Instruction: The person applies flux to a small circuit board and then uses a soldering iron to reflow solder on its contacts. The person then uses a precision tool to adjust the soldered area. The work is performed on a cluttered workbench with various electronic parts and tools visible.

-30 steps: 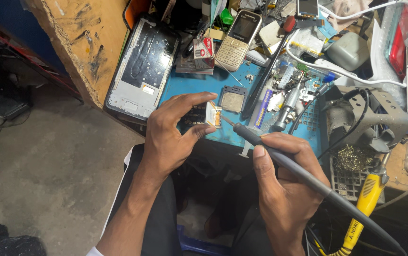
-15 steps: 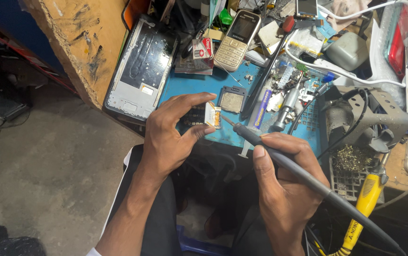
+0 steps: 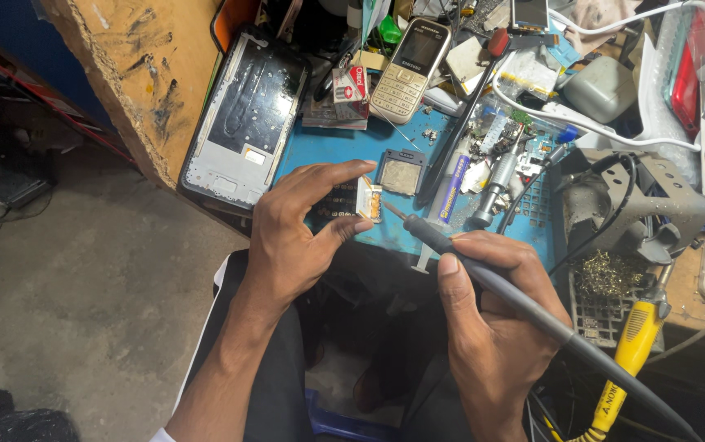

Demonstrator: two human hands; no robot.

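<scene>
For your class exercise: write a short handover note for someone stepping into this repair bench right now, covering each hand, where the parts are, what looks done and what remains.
Left hand: pinches a small circuit part between thumb and forefinger, over the blue mat.
Right hand: grips the soldering iron like a pen, its tip right beside the part; contact cannot be told.
Nearby: keypad phone, open phone frame, square chip.
Done: part held in position, iron brought to it.
Left: any joint is too small to judge.
</scene>
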